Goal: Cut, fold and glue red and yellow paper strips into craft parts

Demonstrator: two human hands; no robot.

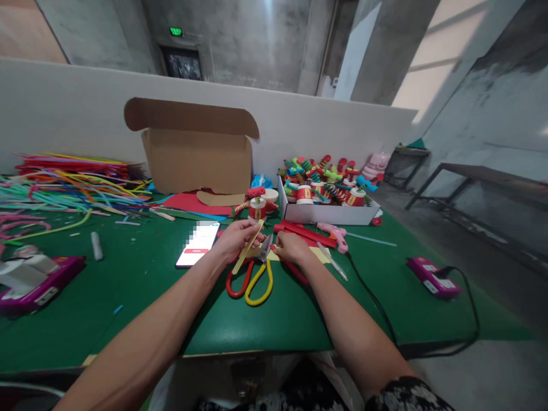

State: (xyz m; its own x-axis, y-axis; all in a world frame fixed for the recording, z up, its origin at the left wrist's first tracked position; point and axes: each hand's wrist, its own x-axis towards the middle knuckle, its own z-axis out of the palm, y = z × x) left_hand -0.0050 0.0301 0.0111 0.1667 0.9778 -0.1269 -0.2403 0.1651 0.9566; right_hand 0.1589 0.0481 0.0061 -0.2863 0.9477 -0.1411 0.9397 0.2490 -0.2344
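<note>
My left hand (234, 238) pinches a narrow pale-yellow strip (242, 261) between thumb and fingers; the strip slants down toward me. Scissors (258, 281) with one red and one yellow handle lie on the table between my hands, blades pointing away. My right hand (291, 246) is just right of the blades, its fingers drawn together. A small red bit shows at its fingertips, but whether they grip it is unclear. Yellow sheet material (320, 254) lies partly under that hand, with red strips (306, 233) behind it. Beyond my hands stands a small red-and-white figure (257, 209) with striped coiled arms.
A phone (198, 244) lies left of my left hand. A pink glue gun (336, 235) with a black cord and a pen-like tool (333, 262) lie right. A white box (329, 214) of figures, an open cardboard box (199, 160) and pipe cleaners (72, 182) stand behind.
</note>
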